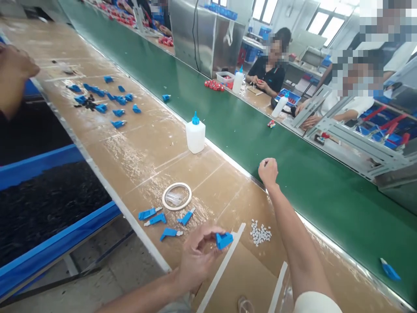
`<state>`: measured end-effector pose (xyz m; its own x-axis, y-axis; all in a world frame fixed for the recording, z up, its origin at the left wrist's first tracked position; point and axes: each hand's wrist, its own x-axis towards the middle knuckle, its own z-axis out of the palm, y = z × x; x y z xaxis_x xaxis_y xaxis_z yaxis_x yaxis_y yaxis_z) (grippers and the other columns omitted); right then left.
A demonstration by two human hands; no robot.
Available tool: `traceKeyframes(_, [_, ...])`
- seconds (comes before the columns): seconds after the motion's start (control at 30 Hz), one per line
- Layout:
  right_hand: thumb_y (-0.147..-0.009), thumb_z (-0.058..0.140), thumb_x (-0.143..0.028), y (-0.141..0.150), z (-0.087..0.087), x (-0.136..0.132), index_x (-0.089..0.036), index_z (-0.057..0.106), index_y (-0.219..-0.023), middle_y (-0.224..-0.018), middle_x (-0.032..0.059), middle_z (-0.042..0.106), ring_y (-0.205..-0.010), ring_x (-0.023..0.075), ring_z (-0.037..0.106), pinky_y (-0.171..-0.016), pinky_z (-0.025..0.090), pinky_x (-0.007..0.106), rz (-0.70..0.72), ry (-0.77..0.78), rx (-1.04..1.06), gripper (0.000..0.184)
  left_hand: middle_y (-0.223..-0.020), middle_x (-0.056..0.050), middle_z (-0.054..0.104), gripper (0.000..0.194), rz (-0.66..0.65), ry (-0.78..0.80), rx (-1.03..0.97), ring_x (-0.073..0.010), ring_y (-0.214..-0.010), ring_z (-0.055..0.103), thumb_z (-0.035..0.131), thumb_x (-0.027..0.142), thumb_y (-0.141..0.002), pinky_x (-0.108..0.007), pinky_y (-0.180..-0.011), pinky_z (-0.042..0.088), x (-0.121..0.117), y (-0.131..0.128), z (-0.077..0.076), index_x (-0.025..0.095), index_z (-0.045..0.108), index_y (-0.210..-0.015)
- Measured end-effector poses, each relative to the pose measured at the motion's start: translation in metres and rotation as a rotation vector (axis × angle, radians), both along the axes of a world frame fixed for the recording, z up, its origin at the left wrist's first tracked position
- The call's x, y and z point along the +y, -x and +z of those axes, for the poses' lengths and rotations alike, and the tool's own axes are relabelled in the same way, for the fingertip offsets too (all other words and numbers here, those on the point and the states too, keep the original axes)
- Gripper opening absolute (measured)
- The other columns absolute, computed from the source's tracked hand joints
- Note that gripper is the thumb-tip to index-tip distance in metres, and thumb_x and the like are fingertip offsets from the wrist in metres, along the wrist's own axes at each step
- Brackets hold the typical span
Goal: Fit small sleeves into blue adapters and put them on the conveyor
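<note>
My left hand (202, 254) is closed on a blue plastic part (223, 241) with a pale tip, held between thumb and fingers above the brown table. My right hand (269, 172) reaches out over the near edge of the green conveyor belt (234, 143). Its fingers are curled together, and whatever they may hold is hidden. Several blue parts with pale ends (156, 218) lie left of my left hand, close to a white ring-shaped roll (177, 196). Between my arms is a pile of small grey-white pieces (260, 232).
A white bottle with a blue cap (196, 134) stands by the belt. Farther left lie several blue parts (120, 100) and black pieces (87, 103). A person's hand (14, 69) shows at left, above blue-edged bins (58, 158). A blue part (390, 269) rests on the belt. Co-workers (270, 74) sit across.
</note>
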<state>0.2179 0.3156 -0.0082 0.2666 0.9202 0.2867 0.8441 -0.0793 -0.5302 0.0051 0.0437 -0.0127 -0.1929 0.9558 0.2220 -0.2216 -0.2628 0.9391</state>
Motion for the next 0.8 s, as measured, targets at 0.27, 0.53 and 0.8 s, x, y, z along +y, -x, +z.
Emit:
traceKeyframes(0.27, [-0.097, 0.064, -0.038, 0.011, -0.026, 0.038, -0.018, 0.060, -0.129, -0.129, 0.0100, 0.063, -0.109, 0.0237, 0.065, -0.091, 0.057, 0.046, 0.035, 0.084, -0.007, 0.038, -0.091, -0.003, 0.076, 0.029, -0.018, 0.111, 0.062, -0.0185, -0.081, 0.074, 0.085, 0.021, -0.071, -0.025, -0.071, 0.061, -0.006, 0.007, -0.009, 0.025, 0.074, -0.098])
traceKeyframes(0.53, [-0.097, 0.052, -0.031, -0.046, -0.006, -0.080, -0.019, 0.063, -0.097, -0.092, 0.0033, 0.067, -0.082, 0.0166, 0.061, -0.080, 0.050, 0.034, 0.008, 0.006, 0.067, 0.016, -0.091, -0.002, 0.070, 0.030, -0.305, 0.452, -0.200, -0.0128, -0.075, 0.069, 0.089, 0.027, -0.068, -0.020, -0.065, 0.057, -0.001, 0.012, 0.016, 0.019, 0.067, -0.088])
traceKeyframes(0.8, [-0.080, 0.054, -0.032, -0.146, 0.019, -0.284, -0.024, 0.053, -0.077, -0.068, 0.0013, 0.058, -0.065, 0.0204, 0.052, -0.067, 0.040, 0.035, -0.265, -0.037, 0.085, 0.009, -0.084, -0.005, 0.071, 0.038, -0.837, 0.906, -0.566, -0.0109, -0.071, 0.068, 0.094, 0.016, -0.058, -0.015, -0.065, 0.055, 0.003, 0.000, 0.039, 0.013, 0.063, -0.080])
